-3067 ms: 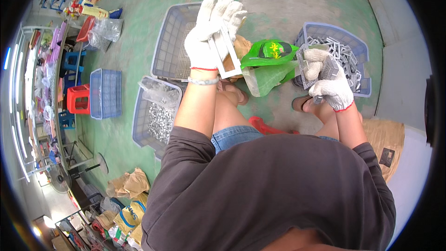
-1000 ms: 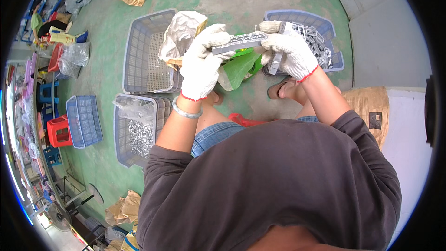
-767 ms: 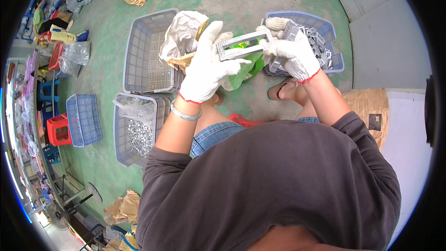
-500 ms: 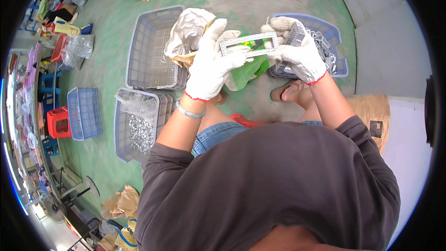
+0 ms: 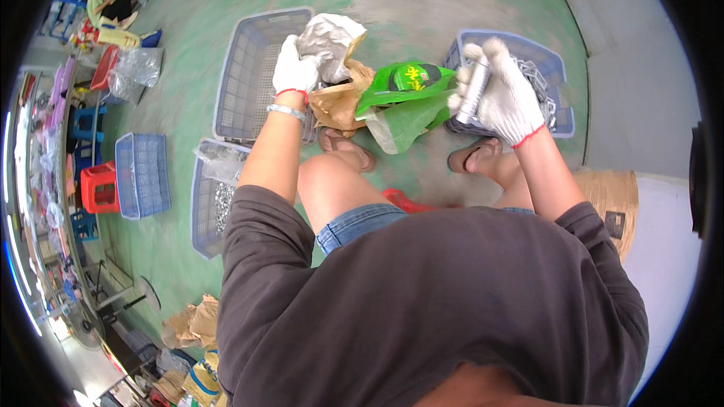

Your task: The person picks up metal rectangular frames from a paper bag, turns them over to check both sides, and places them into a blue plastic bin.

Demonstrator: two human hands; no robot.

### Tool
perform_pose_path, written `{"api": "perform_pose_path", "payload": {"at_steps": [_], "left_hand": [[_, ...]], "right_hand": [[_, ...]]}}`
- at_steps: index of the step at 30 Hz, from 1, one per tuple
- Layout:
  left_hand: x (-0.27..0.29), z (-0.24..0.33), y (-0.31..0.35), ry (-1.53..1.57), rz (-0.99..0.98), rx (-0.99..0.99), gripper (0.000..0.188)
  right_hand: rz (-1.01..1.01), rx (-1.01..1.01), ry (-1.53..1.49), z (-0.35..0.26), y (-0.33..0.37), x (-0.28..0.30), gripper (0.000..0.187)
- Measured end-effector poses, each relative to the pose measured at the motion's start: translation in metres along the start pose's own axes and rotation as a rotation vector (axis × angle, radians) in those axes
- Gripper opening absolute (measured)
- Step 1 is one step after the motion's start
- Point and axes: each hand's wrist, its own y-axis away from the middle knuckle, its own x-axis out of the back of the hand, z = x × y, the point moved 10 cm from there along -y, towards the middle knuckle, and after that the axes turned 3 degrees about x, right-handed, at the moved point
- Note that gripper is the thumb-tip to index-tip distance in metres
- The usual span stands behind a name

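My left hand point(image 5: 295, 69), in a white knit glove with a red cuff, is at the left side of a crumpled white-and-brown paper sack point(image 5: 329, 39), over the blue-grey crate point(image 5: 240, 83). Its fingers partly overlap the sack, so their grip is unclear. In front of the right-hand crate, my gloved right hand point(image 5: 511, 102) is closed around a silvery-grey long part point(image 5: 473, 92), held slanting across the fingers. Between the two hands, a green plastic bag point(image 5: 407, 94) with yellow print lies against the brown paper.
Grey metal parts point(image 5: 534, 79) fill the blue crate point(image 5: 558, 68) at right. Nearer on the left, another crate point(image 5: 202, 218) holds small shiny pieces and clear plastic. Farther left are an upright blue basket point(image 5: 143, 177) and a red stool point(image 5: 99, 187). A wall point(image 5: 637, 83) bounds the right.
The pale rectangular frame that was between both hands is no longer visible. My left hand has moved left to the sack, and my right hand has turned with a grey part in it.
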Motion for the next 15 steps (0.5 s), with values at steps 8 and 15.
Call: {"api": "perform_pose_path", "payload": {"at_steps": [8, 15], "left_hand": [[-0.042, 0.115, 0.067, 0.317, -0.43, -0.263, 0.043], [-0.067, 0.178, 0.171, 0.73, -0.778, 0.019, 0.049]], "right_hand": [[-0.061, -0.027, -0.151, 0.008, -0.014, -0.018, 0.059], [-0.089, 0.023, -0.231, 0.007, -0.012, -0.022, 0.055]]}}
